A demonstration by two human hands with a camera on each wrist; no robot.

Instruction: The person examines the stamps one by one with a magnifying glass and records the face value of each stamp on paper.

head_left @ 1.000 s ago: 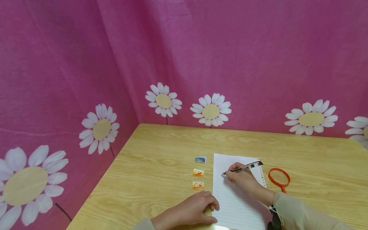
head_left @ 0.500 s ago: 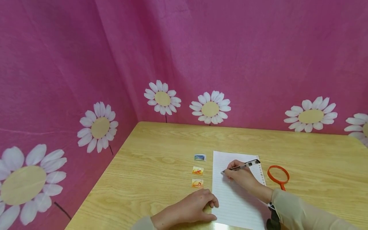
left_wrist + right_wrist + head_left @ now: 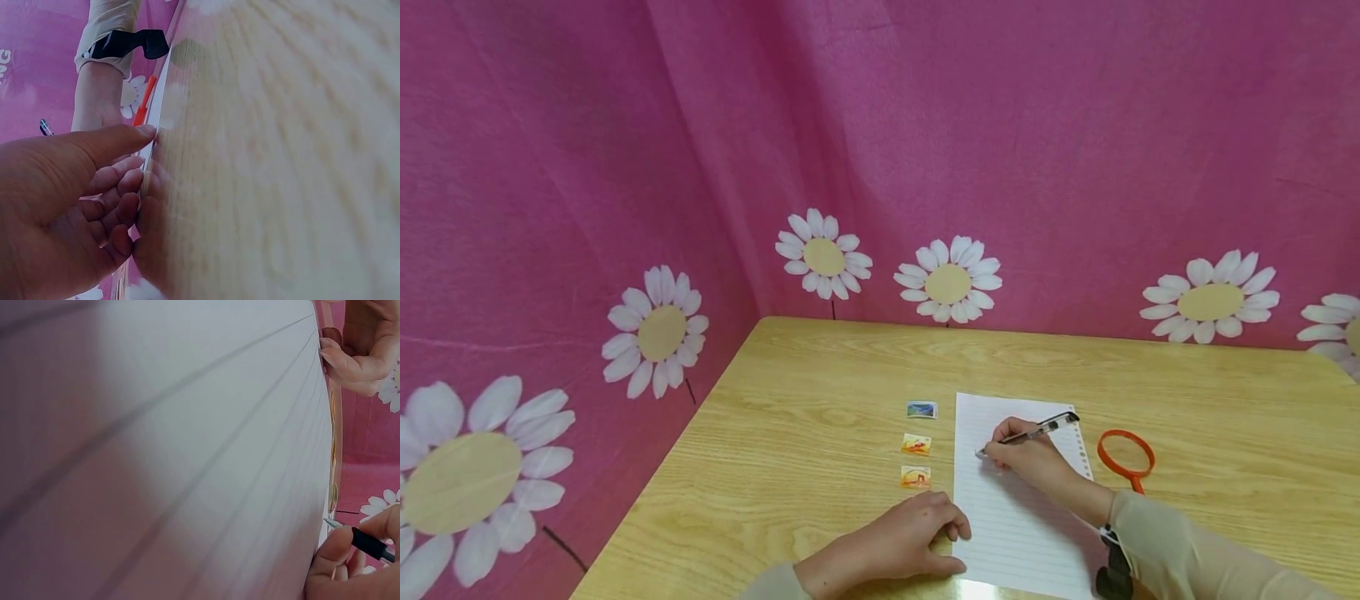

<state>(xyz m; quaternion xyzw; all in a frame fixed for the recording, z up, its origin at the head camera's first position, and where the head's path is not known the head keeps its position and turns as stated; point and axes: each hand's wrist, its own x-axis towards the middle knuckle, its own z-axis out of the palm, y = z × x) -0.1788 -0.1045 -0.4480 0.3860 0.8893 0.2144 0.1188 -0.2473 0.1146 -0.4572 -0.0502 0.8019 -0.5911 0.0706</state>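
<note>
While left hand [image 3: 917,535] rests loosely on paper [image 3: 1015,533], right hand [image 3: 1028,458] pinches pen [image 3: 1039,431], tip [image 3: 332,522] now slightly lower

Widest pass: the pale wood-grain table [image 3: 775,442], left of one small blue rectangular card [image 3: 922,410] and two yellow-orange ones [image 3: 916,444]. Pink daisy-print fabric [image 3: 1000,125] walled off the far and left sides. Only a narrow wood strip ran between cards and white lined paper sheet [image 3: 1000,533]; left hand [image 3: 910,537] plugged its near end. Right hand [image 3: 1033,458] with black-and-clear pen [image 3: 1037,432] blocked mid-sheet, beige right sleeve [image 3: 1180,542] the lower right. Lower sheet between hands was passable. Orange round magnifying glass [image 3: 1126,454] obstructed just right of the sheet; wood beyond it was free.
</note>
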